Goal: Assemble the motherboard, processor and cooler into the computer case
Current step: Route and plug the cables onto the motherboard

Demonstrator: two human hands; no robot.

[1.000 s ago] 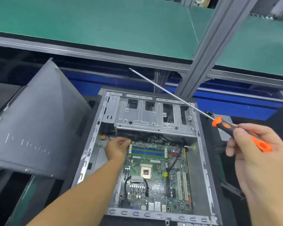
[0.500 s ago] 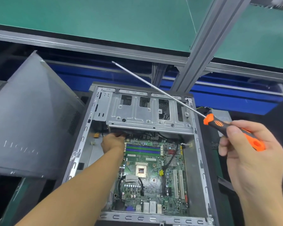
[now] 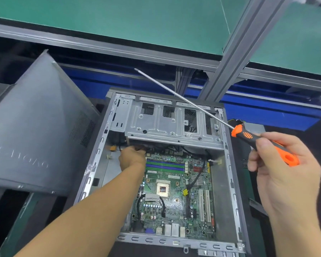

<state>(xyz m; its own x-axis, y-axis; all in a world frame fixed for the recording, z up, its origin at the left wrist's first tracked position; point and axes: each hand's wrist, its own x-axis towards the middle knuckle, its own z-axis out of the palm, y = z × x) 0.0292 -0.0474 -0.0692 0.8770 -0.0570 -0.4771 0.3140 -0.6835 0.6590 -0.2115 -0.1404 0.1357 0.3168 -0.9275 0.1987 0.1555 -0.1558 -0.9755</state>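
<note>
An open grey computer case (image 3: 230, 175) lies flat below me. A green motherboard (image 3: 176, 193) sits inside it, with the bare processor socket (image 3: 163, 188) in its middle. My left hand (image 3: 131, 157) reaches into the case at the board's far left corner, its fingers hidden under the metal drive cage (image 3: 167, 123). My right hand (image 3: 283, 175) is raised beside the case's right wall and grips the orange-and-black handle of a long screwdriver (image 3: 252, 138), whose thin shaft points up and left over the drive cage. No cooler is in view.
A grey case side panel (image 3: 35, 130) leans tilted at the left. A green-topped bench (image 3: 119, 21) with an aluminium frame post (image 3: 235, 52) runs across the back, a blue rail (image 3: 258, 112) beneath it. Dark conveyor surface surrounds the case.
My left hand has pushed further back, from the board's corner to under the drive cage edge. My right hand keeps its grip on the screwdriver, about level.
</note>
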